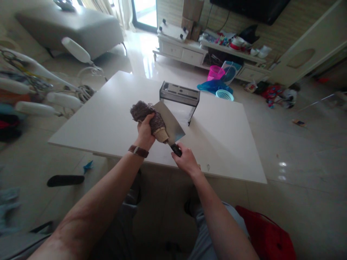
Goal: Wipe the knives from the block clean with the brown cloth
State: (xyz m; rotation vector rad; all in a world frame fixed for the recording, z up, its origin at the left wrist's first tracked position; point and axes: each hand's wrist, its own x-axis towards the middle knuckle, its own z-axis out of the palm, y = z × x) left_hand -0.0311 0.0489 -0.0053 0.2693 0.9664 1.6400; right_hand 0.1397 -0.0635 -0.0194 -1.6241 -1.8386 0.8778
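Observation:
My left hand [145, 130] is closed around a shaggy brown cloth [149, 116] and presses it against the flat of a wide cleaver blade [171, 121]. My right hand [184, 159] grips the cleaver's black handle [176, 149], holding the blade tilted above the white table [114, 108]. A brown strap sits on my left wrist. Behind the blade stands a dark knife block [179, 94] with slots on top.
A low white TV cabinet [187, 50] with clutter runs along the far wall. A pink basket [215, 72] and a blue bag lie on the floor beyond the table. White appliance parts lie at the left. A red bag [267, 234] sits by my right leg.

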